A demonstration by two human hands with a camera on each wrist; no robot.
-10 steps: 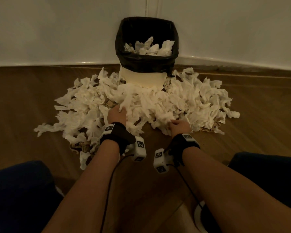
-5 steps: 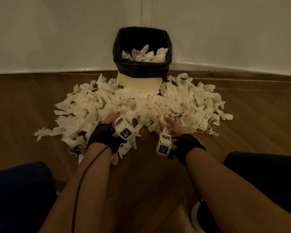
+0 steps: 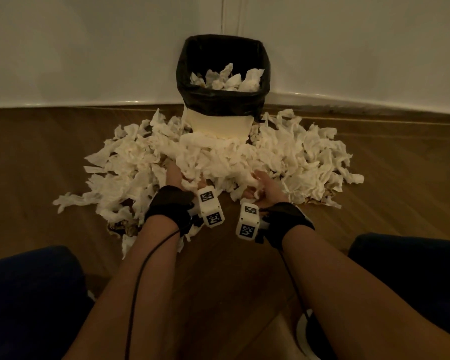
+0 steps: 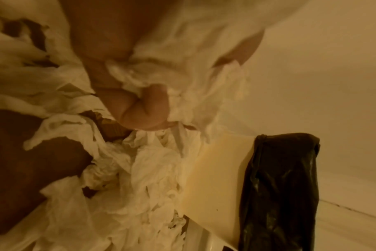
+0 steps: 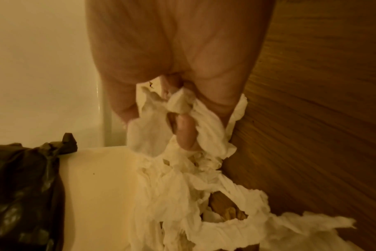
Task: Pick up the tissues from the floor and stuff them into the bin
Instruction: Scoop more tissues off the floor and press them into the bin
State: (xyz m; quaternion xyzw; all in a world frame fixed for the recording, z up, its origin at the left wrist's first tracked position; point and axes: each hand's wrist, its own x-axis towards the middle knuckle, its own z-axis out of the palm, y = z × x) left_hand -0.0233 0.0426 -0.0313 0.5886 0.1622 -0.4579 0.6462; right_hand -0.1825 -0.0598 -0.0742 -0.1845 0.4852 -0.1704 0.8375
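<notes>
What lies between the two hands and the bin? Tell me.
In the head view, a heap of crumpled tissues fills the floor from the left hand and right hand up to the bin; both hands grip tissues.

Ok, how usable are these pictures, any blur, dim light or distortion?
Head view: dim, warm light, wide-angle bend in the skirting, yet the black-lined cream bin and crumpled white tissues read clearly. Left wrist view: motion blur over the left hand. Right wrist view: sharper on the right hand, strong yellow cast.
</notes>
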